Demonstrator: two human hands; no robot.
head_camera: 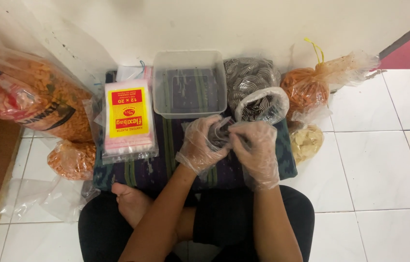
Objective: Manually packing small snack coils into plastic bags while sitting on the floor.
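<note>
While seated cross-legged on a white tiled floor, a person wearing clear plastic gloves works both hands at the centre of the frame: the left hand and right hand have their fingers closed around a small clear bag of dark spiral snacks, held between them above a striped cloth. Just behind stands an empty clear plastic tub, flanked by a pack of plastic bags at left and an open sack of the dark snacks at right.
</note>
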